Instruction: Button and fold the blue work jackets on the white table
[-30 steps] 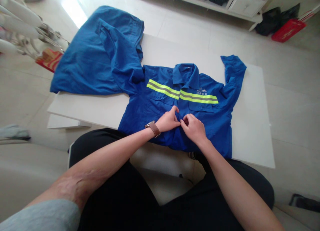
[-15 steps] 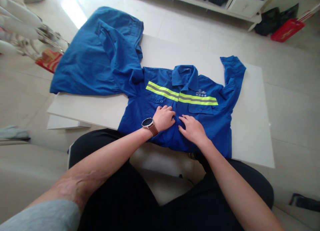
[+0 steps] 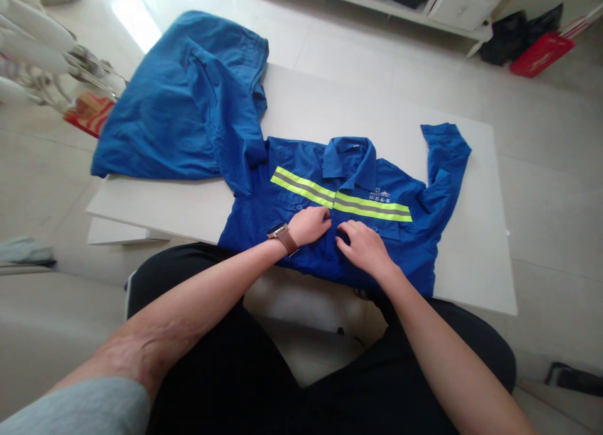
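A blue work jacket (image 3: pixel 301 155) lies front side up with its collar away from me. A yellow-and-grey reflective band (image 3: pixel 372 207) crosses its chest, and white lettering sits above the band. My left hand (image 3: pixel 308 225), with a watch on the wrist, has its fingers curled down on the front opening just below the band. Facing it across the opening, my right hand (image 3: pixel 362 246) bends its fingers and thumb onto the cloth. Both hands appear to grip the jacket front, though the fingertips are partly hidden. The lower part hangs over the near table edge.
Another blue garment (image 3: pixel 155 108) lies heaped at the table's left end, touching the jacket sleeve. The white table (image 3: pixel 480 234) stands before my knees. A white cabinet (image 3: pixel 461 7), a red bag (image 3: pixel 541 55) and a rack (image 3: pixel 42 42) stand beyond.
The jacket's collar, band and right-hand sleeve have slid towards me. My hands stay near the same place, the left fingers more curled. The heaped garment has hardly shifted.
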Demonstrator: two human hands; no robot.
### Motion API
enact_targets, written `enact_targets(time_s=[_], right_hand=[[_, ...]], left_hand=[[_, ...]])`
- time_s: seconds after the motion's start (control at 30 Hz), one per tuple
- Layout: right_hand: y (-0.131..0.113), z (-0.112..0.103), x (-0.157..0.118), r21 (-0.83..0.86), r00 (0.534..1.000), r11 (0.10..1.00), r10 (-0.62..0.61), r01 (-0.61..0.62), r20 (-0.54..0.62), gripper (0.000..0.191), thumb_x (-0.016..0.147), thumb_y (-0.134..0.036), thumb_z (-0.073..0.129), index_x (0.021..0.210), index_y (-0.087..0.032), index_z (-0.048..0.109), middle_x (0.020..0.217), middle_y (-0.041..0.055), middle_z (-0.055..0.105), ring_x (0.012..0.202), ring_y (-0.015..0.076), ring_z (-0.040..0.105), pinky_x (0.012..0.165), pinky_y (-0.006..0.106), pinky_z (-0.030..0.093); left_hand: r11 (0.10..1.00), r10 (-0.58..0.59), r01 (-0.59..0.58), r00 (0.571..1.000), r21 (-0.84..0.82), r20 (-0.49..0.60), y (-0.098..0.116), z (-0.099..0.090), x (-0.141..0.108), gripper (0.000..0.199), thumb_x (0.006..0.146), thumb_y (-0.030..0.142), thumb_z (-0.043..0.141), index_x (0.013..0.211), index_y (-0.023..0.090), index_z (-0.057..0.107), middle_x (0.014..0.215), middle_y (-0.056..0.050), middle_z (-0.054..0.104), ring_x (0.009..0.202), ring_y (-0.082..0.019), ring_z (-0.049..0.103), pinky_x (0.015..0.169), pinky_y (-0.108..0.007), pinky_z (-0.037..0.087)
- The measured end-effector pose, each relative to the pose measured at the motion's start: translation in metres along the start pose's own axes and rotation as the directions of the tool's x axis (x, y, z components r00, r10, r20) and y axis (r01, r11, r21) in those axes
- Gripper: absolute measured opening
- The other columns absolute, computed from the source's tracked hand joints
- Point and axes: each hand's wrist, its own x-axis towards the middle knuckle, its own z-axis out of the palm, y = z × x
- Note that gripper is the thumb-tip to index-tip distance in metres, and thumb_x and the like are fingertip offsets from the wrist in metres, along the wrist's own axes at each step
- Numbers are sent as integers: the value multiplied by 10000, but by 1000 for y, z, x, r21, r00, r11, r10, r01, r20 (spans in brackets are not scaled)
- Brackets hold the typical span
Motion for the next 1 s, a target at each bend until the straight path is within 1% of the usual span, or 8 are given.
enact_targets(time_s=[0.07,0.13,0.27,0.37,0.5,0.63,0.77,1.0], right_hand=[[-1,-1,0,36,1000,999,18,-18,-20,212,971,-295,561,1140,-209,658,1085,100,705,1037,271,643,825,348,492],[-1,-1,-1,102,996,994,53,-45,-73,295,957,-280,559,1237,-212,623,1160,96,702,1055,271,651,839,352,506],[0,-3,-4,181,981,980,109,-79,-162,563,942,-264,543,1500,-264,467,1311,84,661,1018,262,675,818,352,530],[2,-3,-5,138,980,987,104,-81,-168,537,952,-238,502,1487,-284,517,1278,82,678,1023,269,684,805,349,536],[5,-3,-4,147,968,983,142,-112,-209,392,946,-221,492,1300,-210,660,1274,101,706,1110,288,672,880,369,545],[8,-4,-4,208,948,966,203,-153,-246,345,944,-217,496,1212,-191,711,1199,104,746,1055,297,696,902,402,549],[13,-6,-6,222,940,964,204,-145,-273,366,933,-150,467,1166,-186,748,1191,101,759,1082,294,698,944,409,539],[19,-8,-12,191,925,969,214,-159,-315,302,930,-169,519,1097,-203,768,1131,81,777,1040,278,707,914,389,548]], left_hand=[[998,13,-13,1000,-57,-12,1,1,2,211,939,298,583,1074,195,708,924,-66,754,845,-228,701,777,-311,512],[994,51,-53,998,-100,-22,1,3,3,244,928,284,595,1126,194,704,945,-64,758,868,-228,705,797,-312,519],[958,243,-237,970,-159,17,4,5,2,340,883,197,604,1206,197,708,1041,-66,764,947,-220,707,878,-312,525],[930,335,-321,941,-181,49,5,6,2,387,875,164,584,1238,194,714,1087,-75,766,984,-223,703,923,-324,524],[948,270,-262,963,-183,18,4,6,5,354,869,130,551,1147,206,756,1051,-63,771,956,-215,699,909,-319,525],[971,180,-181,983,-157,-21,3,9,9,289,851,129,577,1075,184,751,985,-63,758,858,-200,681,844,-310,531],[984,148,-151,988,-92,-35,6,15,14,276,856,139,591,1101,167,715,1033,-85,747,936,-228,680,874,-337,532],[997,76,-75,997,22,-34,17,26,21,222,892,169,591,1098,179,673,1069,-90,733,982,-242,680,861,-340,522]])
